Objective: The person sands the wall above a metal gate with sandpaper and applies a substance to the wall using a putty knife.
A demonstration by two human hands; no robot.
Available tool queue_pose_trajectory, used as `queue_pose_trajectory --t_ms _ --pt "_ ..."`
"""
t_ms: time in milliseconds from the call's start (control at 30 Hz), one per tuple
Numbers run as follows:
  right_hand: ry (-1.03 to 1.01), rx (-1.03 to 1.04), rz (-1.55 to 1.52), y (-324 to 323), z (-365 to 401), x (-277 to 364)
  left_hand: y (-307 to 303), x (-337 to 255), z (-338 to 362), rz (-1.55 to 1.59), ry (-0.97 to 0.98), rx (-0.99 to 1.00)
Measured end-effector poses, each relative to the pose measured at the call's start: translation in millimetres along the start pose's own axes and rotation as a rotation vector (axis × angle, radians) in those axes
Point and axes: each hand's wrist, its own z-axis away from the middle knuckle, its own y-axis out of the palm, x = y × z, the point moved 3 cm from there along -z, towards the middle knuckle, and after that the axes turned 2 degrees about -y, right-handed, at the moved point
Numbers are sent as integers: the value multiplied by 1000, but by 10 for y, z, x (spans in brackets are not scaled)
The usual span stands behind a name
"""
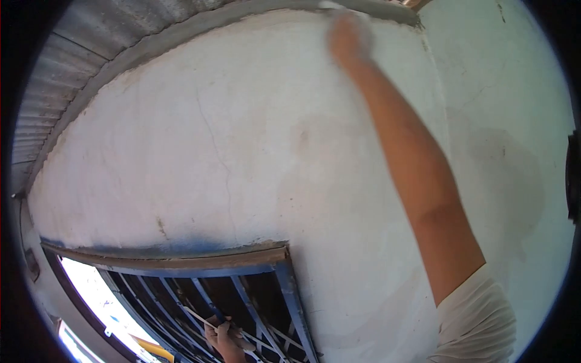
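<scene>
High on the white wall point(254, 103), my right hand point(350, 39) is raised at the grey band below the roof, with the arm stretched out. Motion blurs its fingers, which look closed. A pale thing point(331, 5) shows just above them, too smeared to name. Low in the view, my left hand point(227, 340) has its fingers wrapped round a bar of the blue metal folding gate point(281, 284). Thin pale slats point(196, 316) cross the gate beside that hand.
Corrugated roofing point(66, 78) slopes over the upper left, meeting the wall along a rough grey mortar band point(163, 39). A brown lintel point(181, 262) tops the gate. Another wall point(502, 121) adjoins at right, with a dark object point(572, 175) on its edge. Bright daylight shows at lower left.
</scene>
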Motion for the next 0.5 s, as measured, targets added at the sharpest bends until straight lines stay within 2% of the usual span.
queue_pose_trajectory --t_ms 67,133,167,200,233,267,367,433,467,500 --pt "65 282 -191 -996 -325 1113 -37 15 0 13 9 -4" --pt "11 281 -276 -1169 -361 2016 18 -5 22 31 47 -7" --pt "-56 410 -290 -1505 -389 2347 27 -3 29 49 65 -4" --pt "-47 447 -473 -1507 -359 2752 23 -7 33 53 65 -19" --pt "-92 345 -549 -1709 -301 2967 21 -9 32 58 64 -33" --pt "-136 241 -622 -1869 -247 3066 22 -11 23 63 64 -45" --pt "-85 286 -962 -1782 -211 2974 12 -76 43 -1 48 -30" --pt "-331 170 -755 -1539 -213 2604 -46 -70 44 -13 17 9" --pt "-294 277 -686 -1392 -243 2316 -84 -76 37 -20 0 28" --pt "-196 299 -605 -1307 -254 1915 -111 -94 51 -47 -10 59"
